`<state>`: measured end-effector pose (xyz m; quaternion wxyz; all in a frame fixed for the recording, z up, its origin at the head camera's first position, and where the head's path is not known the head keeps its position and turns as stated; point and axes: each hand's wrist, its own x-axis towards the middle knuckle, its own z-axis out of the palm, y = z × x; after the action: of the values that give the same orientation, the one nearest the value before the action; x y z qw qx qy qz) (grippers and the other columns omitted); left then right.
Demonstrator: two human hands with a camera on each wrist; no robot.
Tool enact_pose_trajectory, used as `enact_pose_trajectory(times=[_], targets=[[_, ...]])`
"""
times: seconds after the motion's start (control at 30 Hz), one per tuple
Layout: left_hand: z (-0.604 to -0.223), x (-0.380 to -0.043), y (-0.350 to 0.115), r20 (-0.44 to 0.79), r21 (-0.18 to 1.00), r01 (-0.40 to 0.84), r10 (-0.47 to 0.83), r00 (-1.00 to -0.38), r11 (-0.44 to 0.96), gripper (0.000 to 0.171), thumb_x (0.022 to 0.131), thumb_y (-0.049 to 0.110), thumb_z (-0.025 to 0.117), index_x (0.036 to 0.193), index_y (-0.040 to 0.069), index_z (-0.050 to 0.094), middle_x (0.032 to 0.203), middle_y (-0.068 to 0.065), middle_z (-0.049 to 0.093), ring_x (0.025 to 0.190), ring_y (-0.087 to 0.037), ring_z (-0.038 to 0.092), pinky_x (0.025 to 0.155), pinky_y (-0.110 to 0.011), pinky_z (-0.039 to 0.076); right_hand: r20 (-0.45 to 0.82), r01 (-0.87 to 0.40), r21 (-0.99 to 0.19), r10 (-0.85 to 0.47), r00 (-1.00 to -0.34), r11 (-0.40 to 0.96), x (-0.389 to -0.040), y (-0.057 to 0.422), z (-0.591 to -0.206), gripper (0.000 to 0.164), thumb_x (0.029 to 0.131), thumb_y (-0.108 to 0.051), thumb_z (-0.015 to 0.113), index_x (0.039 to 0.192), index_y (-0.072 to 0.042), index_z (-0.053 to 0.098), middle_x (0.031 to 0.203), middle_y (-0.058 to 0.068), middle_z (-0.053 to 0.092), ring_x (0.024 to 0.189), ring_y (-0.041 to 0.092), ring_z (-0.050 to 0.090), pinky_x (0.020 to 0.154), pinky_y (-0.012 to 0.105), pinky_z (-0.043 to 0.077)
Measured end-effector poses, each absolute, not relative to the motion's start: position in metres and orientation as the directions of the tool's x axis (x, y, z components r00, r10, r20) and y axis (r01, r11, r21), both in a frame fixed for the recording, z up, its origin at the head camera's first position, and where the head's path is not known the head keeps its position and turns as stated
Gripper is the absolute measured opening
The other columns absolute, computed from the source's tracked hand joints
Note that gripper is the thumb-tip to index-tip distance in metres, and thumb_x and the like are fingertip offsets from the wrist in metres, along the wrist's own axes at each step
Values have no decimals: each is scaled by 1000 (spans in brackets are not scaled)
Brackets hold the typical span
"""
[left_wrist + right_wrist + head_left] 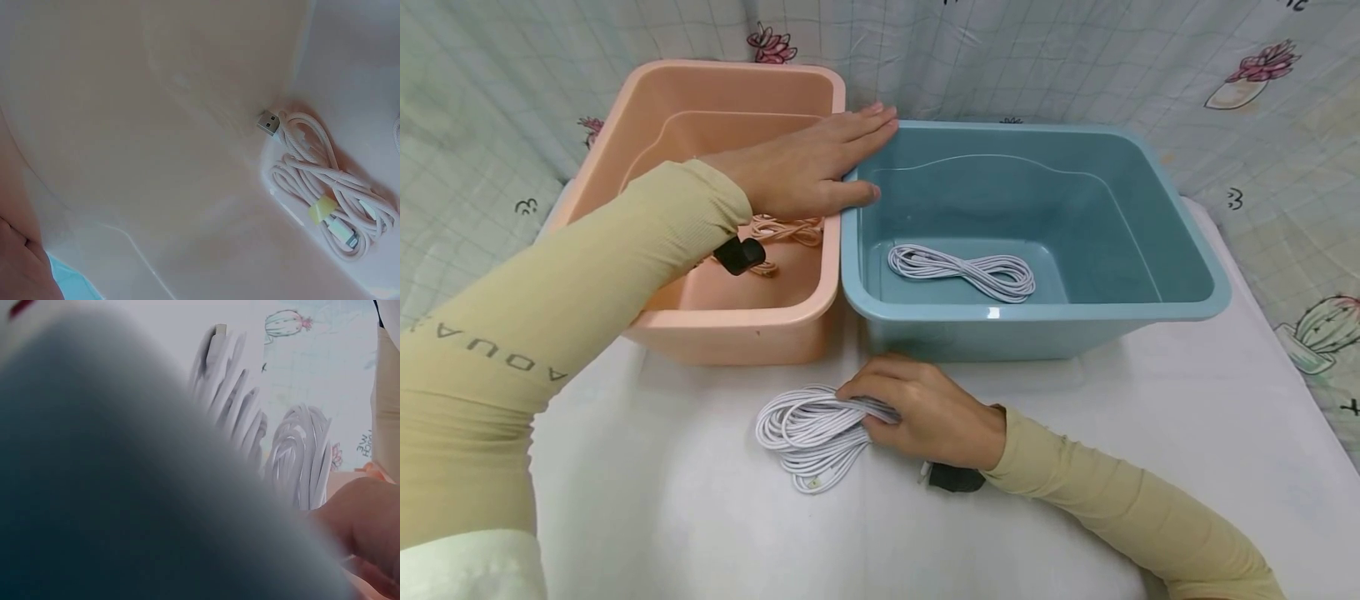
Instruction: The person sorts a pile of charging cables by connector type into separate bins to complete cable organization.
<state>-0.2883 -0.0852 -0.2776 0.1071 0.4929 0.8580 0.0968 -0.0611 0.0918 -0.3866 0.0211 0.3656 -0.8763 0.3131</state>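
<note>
In the head view my left hand [820, 167] rests with straight fingers across the touching rims of a peach plastic bin [730, 318] and a blue plastic bin [1037, 312]. My right hand [928, 412] grips one end of a coiled bundle of white cable [808, 429] in front of the bins. Another white cable [992, 275], looped, lies on the blue bin's floor. Peach-coloured cables [793, 231] lie in the peach bin, partly behind my left arm. The left wrist view has one closer, a USB cable [331, 181] with yellow tape round it.
Both bins stand side by side on a white-covered table [700, 500]. Behind them hangs a printed cloth [1075, 50] with plant drawings. A blurred blue-grey surface [125, 475] covers much of the right wrist view.
</note>
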Motion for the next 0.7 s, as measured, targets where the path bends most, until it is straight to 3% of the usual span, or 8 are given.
enact_pose_trajectory(times=[0.43, 0.7], targets=[[-278, -290, -85, -78, 277, 829, 871, -485, 486, 80, 105, 50, 39, 168, 17, 2, 177, 1, -5, 166, -21, -6, 136, -47, 2, 343, -711, -520, -646, -682, 474, -61, 96, -382, 34, 83, 0, 79, 115, -9, 76, 109, -1, 75, 102, 9, 69, 90, 20, 58], [-278, -289, -85, -80, 282, 823, 867, -492, 493, 81, 104, 51, 38, 168, 18, 1, 177, 2, -6, 166, -21, -6, 136, -48, 3, 359, -701, -587, -645, -674, 406, -62, 101, -374, 35, 82, -1, 79, 116, -9, 75, 110, 1, 75, 101, 9, 70, 89, 19, 58]])
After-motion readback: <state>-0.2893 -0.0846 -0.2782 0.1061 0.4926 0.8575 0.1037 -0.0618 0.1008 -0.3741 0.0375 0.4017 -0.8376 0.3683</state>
